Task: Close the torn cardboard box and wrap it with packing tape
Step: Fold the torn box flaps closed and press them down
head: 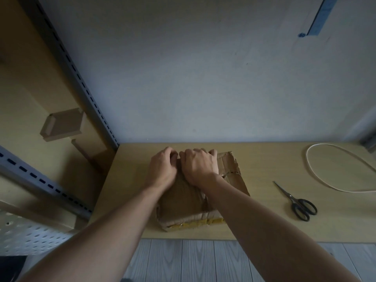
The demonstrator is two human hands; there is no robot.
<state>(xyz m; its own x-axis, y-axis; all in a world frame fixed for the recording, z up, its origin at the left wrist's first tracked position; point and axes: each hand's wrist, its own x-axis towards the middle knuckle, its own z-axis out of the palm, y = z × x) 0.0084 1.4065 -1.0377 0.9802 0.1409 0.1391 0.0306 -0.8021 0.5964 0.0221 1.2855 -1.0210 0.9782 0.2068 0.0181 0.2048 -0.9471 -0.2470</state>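
A torn brown cardboard box (183,202) lies flat on the wooden table (264,226), near its front left. Its edges are ragged and yellow tape remnants show along the near side. My left hand (162,169) and my right hand (200,165) rest side by side on the box's far end, fingers curled over the far edge and pressing the top flaps down. What lies under the hands is hidden. No roll of packing tape is in view.
Black-handled scissors (297,202) lie on the table to the right of the box. A loop of white cord (317,174) lies at the far right. A metal shelf upright (85,86) and a white wall border the table on the left and behind.
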